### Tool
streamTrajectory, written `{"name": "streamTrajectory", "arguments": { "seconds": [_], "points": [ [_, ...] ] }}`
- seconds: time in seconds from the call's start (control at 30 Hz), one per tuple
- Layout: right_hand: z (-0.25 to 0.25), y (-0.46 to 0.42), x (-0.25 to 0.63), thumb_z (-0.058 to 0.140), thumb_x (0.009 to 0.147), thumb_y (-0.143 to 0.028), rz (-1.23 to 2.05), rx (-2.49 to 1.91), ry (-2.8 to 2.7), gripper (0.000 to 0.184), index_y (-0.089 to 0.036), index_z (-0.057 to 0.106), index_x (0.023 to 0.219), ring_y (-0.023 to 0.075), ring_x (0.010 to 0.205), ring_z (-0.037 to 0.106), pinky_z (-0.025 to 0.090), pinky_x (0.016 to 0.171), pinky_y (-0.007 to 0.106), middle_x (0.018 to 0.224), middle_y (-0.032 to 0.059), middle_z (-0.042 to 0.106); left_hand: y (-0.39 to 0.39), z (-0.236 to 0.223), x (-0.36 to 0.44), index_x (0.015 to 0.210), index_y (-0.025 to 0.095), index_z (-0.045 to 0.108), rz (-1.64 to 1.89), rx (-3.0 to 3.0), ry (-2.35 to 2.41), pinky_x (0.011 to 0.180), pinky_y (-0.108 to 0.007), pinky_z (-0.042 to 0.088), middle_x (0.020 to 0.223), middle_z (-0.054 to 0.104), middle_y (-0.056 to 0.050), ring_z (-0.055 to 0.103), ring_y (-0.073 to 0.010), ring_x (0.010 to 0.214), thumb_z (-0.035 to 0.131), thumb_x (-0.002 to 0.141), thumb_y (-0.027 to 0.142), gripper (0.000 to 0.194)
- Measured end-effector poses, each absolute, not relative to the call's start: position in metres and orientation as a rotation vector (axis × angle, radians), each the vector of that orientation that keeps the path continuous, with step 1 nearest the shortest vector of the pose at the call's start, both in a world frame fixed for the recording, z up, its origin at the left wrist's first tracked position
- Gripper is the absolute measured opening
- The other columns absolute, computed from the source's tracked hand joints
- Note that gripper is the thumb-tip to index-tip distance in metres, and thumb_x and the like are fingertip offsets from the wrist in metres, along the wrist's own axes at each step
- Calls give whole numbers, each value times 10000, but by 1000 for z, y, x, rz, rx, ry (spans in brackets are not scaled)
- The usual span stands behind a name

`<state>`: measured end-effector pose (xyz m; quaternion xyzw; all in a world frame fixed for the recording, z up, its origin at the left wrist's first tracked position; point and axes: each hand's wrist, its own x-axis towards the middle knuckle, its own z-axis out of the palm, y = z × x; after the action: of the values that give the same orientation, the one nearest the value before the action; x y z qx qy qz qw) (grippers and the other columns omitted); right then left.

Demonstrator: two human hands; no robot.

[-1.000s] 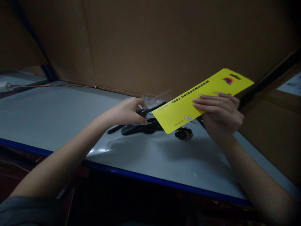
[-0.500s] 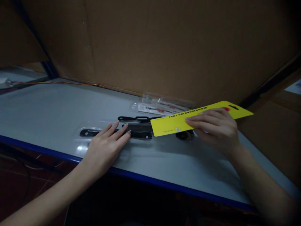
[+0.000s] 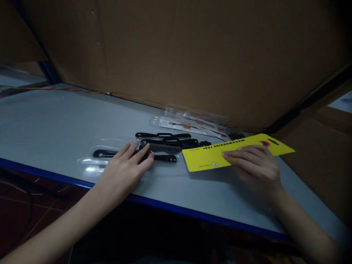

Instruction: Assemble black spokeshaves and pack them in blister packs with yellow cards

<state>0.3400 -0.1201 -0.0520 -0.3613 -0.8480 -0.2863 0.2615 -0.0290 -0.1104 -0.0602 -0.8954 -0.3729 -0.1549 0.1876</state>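
Observation:
My left hand (image 3: 127,169) lies flat and open on a clear plastic blister tray (image 3: 96,157) that holds a long black tool part (image 3: 162,158). More black tool pieces (image 3: 167,140) lie just behind it on the grey table (image 3: 55,121). My right hand (image 3: 254,165) presses a yellow backing card (image 3: 217,156) printed "WOODWORKING TOOL" down onto the table, fingers stretched over its top. The card lies nearly flat, to the right of the black parts.
Clear bags with printed leaflets (image 3: 192,123) lie at the back by the brown cardboard wall (image 3: 192,55). A red and yellow wire (image 3: 55,90) runs along the wall's foot. The table's blue front edge (image 3: 178,211) is close to my arms.
My left hand let go of the black parts and came down flat on the blister tray. My right hand lowered the yellow card from tilted in the air to the table.

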Motion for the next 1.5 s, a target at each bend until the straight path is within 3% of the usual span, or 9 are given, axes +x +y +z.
{"name": "streamTrajectory", "arguments": {
  "seconds": [0.23, 0.6, 0.77, 1.07, 1.23, 1.33, 1.4, 1.5],
  "points": [
    [-54, -118, 334, 607, 800, -90, -791, -1008, -2275, 274, -272, 676, 993, 198, 782, 660, 471, 764, 400, 965, -2, 740, -111, -55, -32, 1206, 111, 609, -417, -2626, -1033, 1004, -547, 416, 1324, 536, -190, 423, -372, 1282, 472, 834, 111, 397],
    [-56, -125, 330, 612, 805, -92, -789, -964, -2261, 325, -310, 679, 1036, 193, 776, 671, 489, 737, 387, 935, -13, 746, -109, -61, -37, 1238, 131, 580, -507, -2683, -1047, 1051, -540, 367, 1358, 512, -155, 352, -314, 1341, 427, 854, 82, 416],
    [-52, -128, 326, 637, 761, -36, -803, -855, -2207, 380, -267, 665, 1061, 203, 789, 682, 533, 715, 364, 906, 18, 750, -110, -63, -37, 1260, 141, 554, -491, -2720, -1035, 1061, -525, 364, 1387, 486, -138, 319, -295, 1360, 409, 880, 103, 409],
    [-62, -128, 287, 550, 801, -7, -671, -805, -2339, 521, -255, 560, 1259, 208, 941, 669, 547, 846, 404, 1087, 44, 709, -116, -63, -14, 1303, 91, 455, -705, -2722, -1110, 1048, -490, 401, 1415, 443, -195, 371, -293, 1342, 388, 928, 183, 392],
    [-56, -136, 256, 447, 788, 33, -358, -879, -2410, 630, -205, 448, 1371, 215, 1162, 574, 490, 983, 430, 1258, 74, 619, -116, -65, -2, 1363, 120, 328, -906, -2728, -1226, 1067, -501, 369, 1484, 308, -216, 262, -294, 1396, 435, 901, 158, 476],
    [-45, -139, 261, 476, 817, -65, -84, -1025, -2405, 674, -253, 322, 1446, 224, 1303, 440, 350, 1104, 479, 1422, 48, 466, -115, -61, -7, 1357, 160, 335, -960, -2830, -1227, 1095, -475, 338, 1487, 300, -188, 233, -289, 1408, 570, 850, 240, 564],
    [-45, -134, 275, 535, 837, -177, -1, -1182, -2201, 632, -298, 347, 1428, 250, 1346, 374, 230, 1148, 517, 1459, 25, 417, -113, -52, -17, 1352, 198, 350, -987, -2883, -1230, 1105, -466, 324, 1485, 311, -156, 249, -290, 1401, 662, 787, 338, 660],
    [-57, -121, 301, 583, 833, -344, 232, -1415, -1634, 513, -323, 467, 1333, 266, 1341, 375, 249, 1133, 517, 1426, 17, 458, -107, -38, -36, 1325, 214, 399, -1120, -2758, -1407, 1106, -486, 303, 1424, 410, -126, 339, -295, 1353, 652, 776, 453, 650]
  ]
}}
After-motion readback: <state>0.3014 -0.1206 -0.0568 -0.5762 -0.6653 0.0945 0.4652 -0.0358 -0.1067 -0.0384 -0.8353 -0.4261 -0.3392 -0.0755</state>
